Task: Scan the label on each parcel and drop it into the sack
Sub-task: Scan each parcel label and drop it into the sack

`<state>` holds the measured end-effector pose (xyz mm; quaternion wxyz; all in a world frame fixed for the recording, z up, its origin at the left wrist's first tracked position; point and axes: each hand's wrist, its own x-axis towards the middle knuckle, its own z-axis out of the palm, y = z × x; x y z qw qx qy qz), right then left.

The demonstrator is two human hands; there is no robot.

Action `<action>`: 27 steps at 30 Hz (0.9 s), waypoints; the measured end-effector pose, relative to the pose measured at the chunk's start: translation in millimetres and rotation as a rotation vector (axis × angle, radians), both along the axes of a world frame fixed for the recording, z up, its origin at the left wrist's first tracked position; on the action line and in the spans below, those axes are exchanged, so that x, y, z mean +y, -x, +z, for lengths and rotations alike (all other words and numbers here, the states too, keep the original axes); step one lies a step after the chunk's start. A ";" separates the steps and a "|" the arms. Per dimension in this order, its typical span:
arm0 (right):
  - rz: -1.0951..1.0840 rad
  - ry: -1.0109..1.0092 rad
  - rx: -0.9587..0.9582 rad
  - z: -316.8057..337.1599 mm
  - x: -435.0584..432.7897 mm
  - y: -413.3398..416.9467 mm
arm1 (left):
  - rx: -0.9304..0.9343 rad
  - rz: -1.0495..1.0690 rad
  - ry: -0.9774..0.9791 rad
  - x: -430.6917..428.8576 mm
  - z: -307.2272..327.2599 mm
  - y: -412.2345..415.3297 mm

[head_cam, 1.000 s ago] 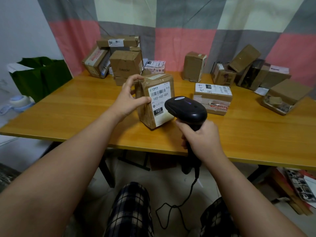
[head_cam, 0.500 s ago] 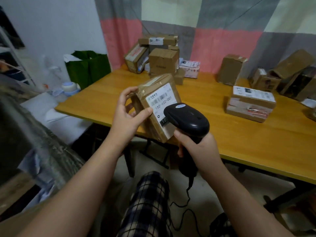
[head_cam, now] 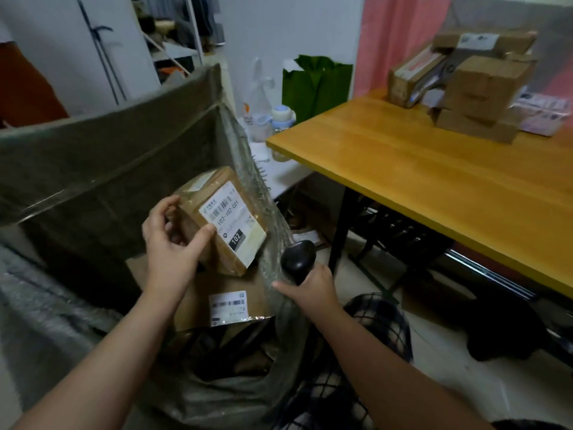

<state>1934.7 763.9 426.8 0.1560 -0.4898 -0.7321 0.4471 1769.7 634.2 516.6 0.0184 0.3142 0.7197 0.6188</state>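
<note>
Left grip: fingers and thumb clasp brown cardboard parcel over open grey-green sack.
Right grip: wrapped round black handheld scanner.

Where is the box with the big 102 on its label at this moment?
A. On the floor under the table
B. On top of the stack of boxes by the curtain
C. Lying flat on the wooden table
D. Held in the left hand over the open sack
D: the left hand grips the parcel above the open sack, clear of the table, while the right hand holds the scanner.
</note>
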 end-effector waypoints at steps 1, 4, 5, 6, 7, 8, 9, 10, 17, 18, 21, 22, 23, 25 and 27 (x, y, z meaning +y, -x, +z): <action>-0.002 0.008 -0.069 -6.2 0.6 4.9 | -0.007 0.025 0.007 0.1 -3.1 3.4; 0.001 0.110 -0.128 -19.0 1.3 14.1 | -0.029 0.039 0.027 -2.2 -10.2 13.5; -0.015 0.122 -0.156 -20.2 1.9 15.4 | -0.026 0.036 0.039 -4.5 -13.0 16.2; -0.051 0.144 -0.161 -19.1 3.8 14.9 | -0.014 0.032 0.048 -6.8 -15.4 18.3; -0.104 0.207 -0.131 -15.7 7.8 11.9 | 0.005 0.034 0.053 -9.0 -16.7 20.3; -0.172 0.294 -0.057 -7.1 11.5 7.9 | 0.026 0.039 0.051 -10.8 -16.6 22.5; -0.237 0.375 0.037 5.2 15.6 3.5 | 0.043 0.045 0.043 -12.1 -15.1 25.0; -0.297 0.446 0.137 21.4 17.4 0.4 | 0.057 0.048 0.030 -12.6 -12.0 27.6; -0.209 0.690 0.623 126.8 -20.4 -20.0 | 0.119 0.015 -0.067 5.7 41.0 19.1; -0.261 0.669 0.653 130.2 -18.0 -31.1 | 0.121 -0.001 -0.057 10.4 45.7 15.0; -0.385 0.579 0.690 136.9 -5.6 -59.0 | 0.092 -0.117 0.023 29.3 40.3 -3.6; -0.391 0.554 0.687 137.5 -3.9 -65.5 | 0.058 -0.175 0.056 36.8 32.3 -13.5; -0.387 0.545 0.679 136.9 -3.9 -67.3 | 0.015 -0.226 0.090 42.2 23.2 -21.8; -0.407 0.503 0.647 134.3 -2.8 -71.8 | -0.041 -0.281 0.155 48.9 11.1 -36.7; -0.425 0.420 0.611 131.6 2.7 -77.0 | -0.016 -0.294 0.245 47.1 7.3 -36.9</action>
